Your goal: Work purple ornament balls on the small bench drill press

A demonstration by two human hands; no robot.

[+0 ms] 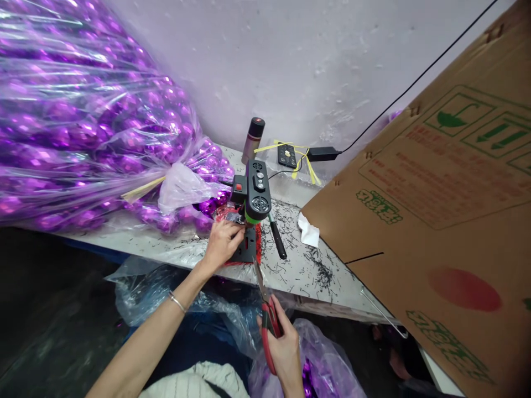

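Observation:
My right hand (285, 354) is wrapped round the red handles of a pair of scissors (264, 290), whose blades point up toward the table edge. Bent fingers of my left hand (224, 242) pinch together under the head of a small black bench drill (258, 190); what they hold there is hidden. That machine has a red switch, a green ring and a slotted dark base plate (248, 253) on a red mat (259, 237). Just right of it lies a black-handled tool (277, 239).
A huge clear bag of shiny purple baubles (103, 132) fills the left. To the right stands a big cardboard box (415, 221). Black clippings (321, 271) litter the white table. Behind are a spray can (253, 138), a power adapter (323, 153) and crumpled white paper (308, 229).

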